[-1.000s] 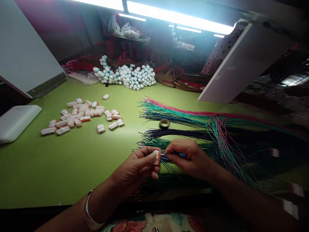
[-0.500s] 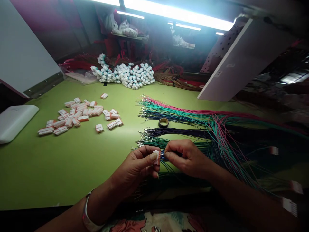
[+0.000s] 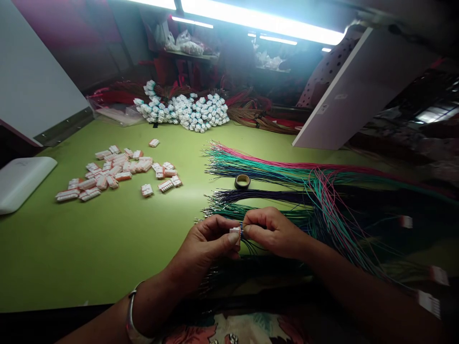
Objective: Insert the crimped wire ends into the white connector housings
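My left hand pinches a small white and orange connector between thumb and fingers, low in the middle of the view. My right hand is closed on a blue wire pressed right up against the connector's right side. Both hands hover just above a green table, over bundles of green and dark purple wires. A metal bangle sits on my left wrist.
Loose white and orange connectors lie scattered at the left. Pink, teal and blue wires fan out to the right, with a tape roll beside them. Finished white connector bundles pile at the back. A white tray sits far left.
My right hand has slid left along the blue wire until its fingertips meet the connector; less wire shows between the hands. The left hand has barely moved.
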A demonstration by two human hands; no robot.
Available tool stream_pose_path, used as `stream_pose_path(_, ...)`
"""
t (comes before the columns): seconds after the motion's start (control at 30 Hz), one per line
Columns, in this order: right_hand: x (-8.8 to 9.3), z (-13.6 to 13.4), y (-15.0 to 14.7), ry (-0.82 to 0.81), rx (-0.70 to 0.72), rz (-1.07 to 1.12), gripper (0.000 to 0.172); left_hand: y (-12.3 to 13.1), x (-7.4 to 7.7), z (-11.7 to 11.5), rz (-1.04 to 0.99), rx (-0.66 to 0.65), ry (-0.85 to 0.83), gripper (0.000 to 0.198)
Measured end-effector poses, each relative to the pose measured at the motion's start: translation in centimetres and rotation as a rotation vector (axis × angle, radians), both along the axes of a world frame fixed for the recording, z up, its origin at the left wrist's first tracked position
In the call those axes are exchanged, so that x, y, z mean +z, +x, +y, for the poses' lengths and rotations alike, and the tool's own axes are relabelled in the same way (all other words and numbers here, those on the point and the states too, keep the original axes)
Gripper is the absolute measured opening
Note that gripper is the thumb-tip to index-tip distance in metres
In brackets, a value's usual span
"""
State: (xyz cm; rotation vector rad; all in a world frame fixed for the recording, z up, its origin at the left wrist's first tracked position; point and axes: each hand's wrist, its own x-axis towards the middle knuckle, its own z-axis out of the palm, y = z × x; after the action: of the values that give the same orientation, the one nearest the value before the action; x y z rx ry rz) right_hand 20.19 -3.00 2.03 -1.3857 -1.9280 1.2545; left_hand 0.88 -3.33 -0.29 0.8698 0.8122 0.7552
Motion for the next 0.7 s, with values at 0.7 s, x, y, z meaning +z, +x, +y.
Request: stream_pose_path(0.7, -0.02, -0.83, -0.48, 0.139, -0.09, -0.016, 0.014, 0.21, -0.35, 0.15, -0.039, -0.012, -0.075, 0.018)
